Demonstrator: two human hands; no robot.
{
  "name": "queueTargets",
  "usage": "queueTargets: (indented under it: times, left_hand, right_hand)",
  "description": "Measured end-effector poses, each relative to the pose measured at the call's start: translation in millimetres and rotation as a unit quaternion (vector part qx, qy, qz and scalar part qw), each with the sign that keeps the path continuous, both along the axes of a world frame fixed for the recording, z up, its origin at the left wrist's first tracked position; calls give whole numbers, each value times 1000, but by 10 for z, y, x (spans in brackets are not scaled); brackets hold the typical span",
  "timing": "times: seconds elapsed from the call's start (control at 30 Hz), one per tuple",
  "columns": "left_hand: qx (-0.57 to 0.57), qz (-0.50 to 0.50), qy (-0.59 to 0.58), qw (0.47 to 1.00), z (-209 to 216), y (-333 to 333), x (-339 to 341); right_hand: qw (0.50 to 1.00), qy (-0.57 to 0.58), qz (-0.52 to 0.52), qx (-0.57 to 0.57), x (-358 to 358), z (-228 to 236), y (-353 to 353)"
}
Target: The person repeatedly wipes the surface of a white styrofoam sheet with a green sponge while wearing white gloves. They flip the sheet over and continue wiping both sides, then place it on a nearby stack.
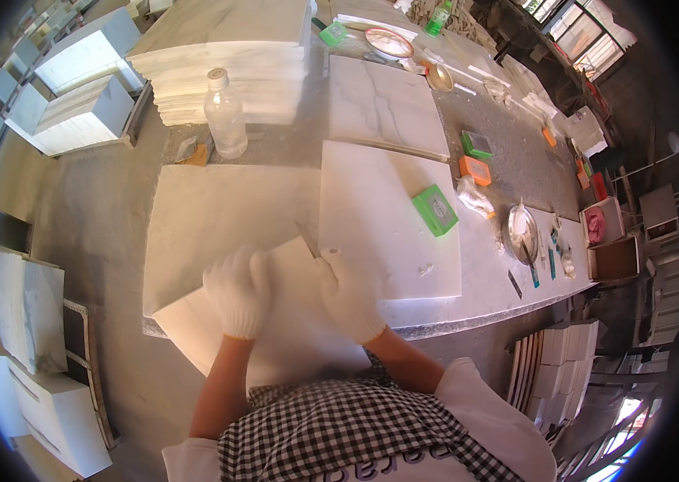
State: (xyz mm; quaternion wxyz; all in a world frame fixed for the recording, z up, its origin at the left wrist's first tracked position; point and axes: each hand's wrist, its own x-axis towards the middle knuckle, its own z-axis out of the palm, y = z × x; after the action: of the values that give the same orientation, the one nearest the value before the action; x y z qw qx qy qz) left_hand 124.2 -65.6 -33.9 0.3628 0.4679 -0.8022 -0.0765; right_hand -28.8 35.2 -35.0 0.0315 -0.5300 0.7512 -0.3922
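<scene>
A pale marble tile (285,321) lies askew at the front edge of the bench, one corner pointing away and its near part against my checked apron. My left hand (240,291), in a white knit glove, is closed over the tile's far left edge. Also gloved and smeared by motion, my right hand (355,296) grips the edge on the other side of that corner. Beneath lies another flat marble tile (219,201). To its right, a third tile (387,193) carries a green box-shaped block (435,210).
A tall stack of tiles (227,80) stands at the back left, a clear plastic bottle (225,116) before it. An orange block (475,170), a metal bowl (521,233) and small tools lie on the right. Stone blocks (30,309) stand on a rack at far left.
</scene>
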Motion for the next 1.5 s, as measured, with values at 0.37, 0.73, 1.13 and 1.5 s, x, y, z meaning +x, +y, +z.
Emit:
queueTargets:
  times: [0.37, 0.73, 1.13, 1.5]
  left_hand:
    - [-9, -21, 6, 1000, -31, -13, -6]
    - [46, -11, -32, 998, 2, 19, 26]
    - [71, -33, -30, 996, -35, 0, 69]
    - [16, 108, -35, 993, -203, -96, 574]
  right_hand:
    - [996, -57, 63, 36, -86, 25, -117]
    - [996, -9, -7, 89, -631, 51, -17]
    - [913, 373, -138, 89, -1715, 169, 357]
    - [986, 150, -25, 65, -1181, 236, 212]
